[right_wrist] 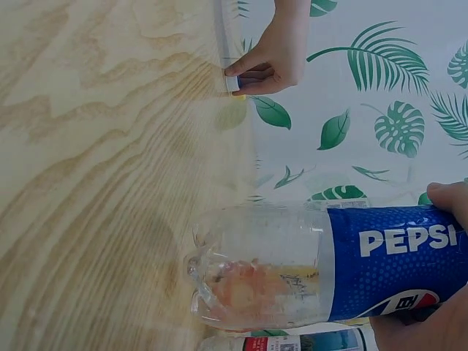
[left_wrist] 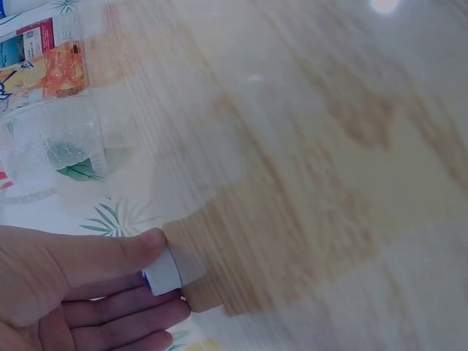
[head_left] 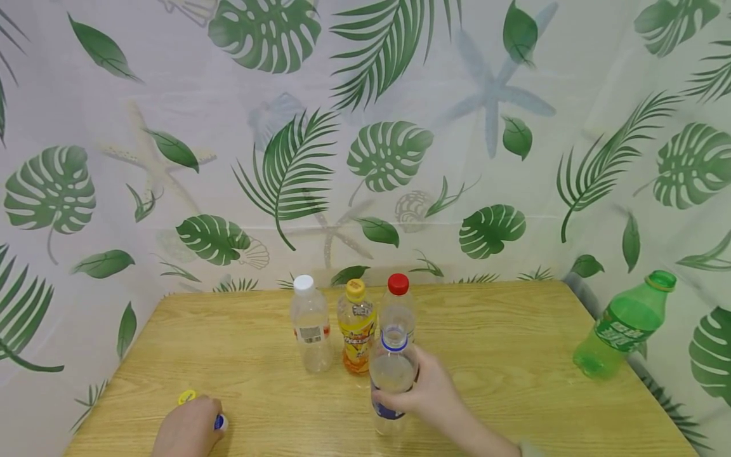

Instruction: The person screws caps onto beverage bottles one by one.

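My right hand (head_left: 425, 393) grips a clear plastic Pepsi bottle (right_wrist: 263, 270) around its blue label. The bottle is upright, its mouth uncapped with a blue ring at the neck and its base close to the tabletop. At the table's front left, my left hand (head_left: 188, 426) pinches a small white bottle cap (left_wrist: 164, 274) with a blue top between thumb and fingers. Just beyond that hand lies a yellow cap (head_left: 187, 397). Behind the Pepsi bottle stand a white-capped clear bottle (head_left: 313, 336), a yellow-capped drink bottle (head_left: 357, 333) and a red-capped bottle (head_left: 398, 308), partly hidden.
A green soda bottle (head_left: 622, 327) stands by the right edge of the wooden table (head_left: 491, 355). Leaf-patterned sheeting (head_left: 411, 247) hangs behind the table and along its sides.
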A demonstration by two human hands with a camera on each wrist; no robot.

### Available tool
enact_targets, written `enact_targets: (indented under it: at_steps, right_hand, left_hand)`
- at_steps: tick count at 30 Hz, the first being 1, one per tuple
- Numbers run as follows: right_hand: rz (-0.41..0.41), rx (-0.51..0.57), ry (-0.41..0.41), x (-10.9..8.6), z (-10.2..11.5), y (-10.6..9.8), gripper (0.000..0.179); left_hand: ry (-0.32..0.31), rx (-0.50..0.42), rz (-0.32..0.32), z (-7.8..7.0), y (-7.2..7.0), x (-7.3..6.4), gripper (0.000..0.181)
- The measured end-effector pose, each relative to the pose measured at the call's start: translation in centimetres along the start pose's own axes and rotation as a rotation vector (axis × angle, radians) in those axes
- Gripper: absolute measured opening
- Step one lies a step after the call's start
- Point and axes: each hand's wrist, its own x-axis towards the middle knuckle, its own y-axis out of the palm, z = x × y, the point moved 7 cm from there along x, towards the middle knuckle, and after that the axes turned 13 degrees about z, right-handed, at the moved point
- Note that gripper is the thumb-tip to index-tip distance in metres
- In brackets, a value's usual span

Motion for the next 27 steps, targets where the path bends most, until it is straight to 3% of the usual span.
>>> enact_targets:
  at_steps: [8,18,27]
  right_hand:
    - [-0.020,-0.002,-0.014,0.1,-0.8,0.0,0.060]
    - [-0.031,0.041,0.052,0.3,-2.3,0.5,0.062]
    - [-0.028,0.033,0.040,0.2,-2.5,0.7,0.063]
  left_hand:
    - [0.002,-0.004,-0.020,0.0,0.0,0.0,0.020]
    - [0.004,0.004,-0.036,0.0,0.1,0.0,0.020]
    - [0.008,0.024,-0.060,-0.4,-0.2,-0.4,0.022]
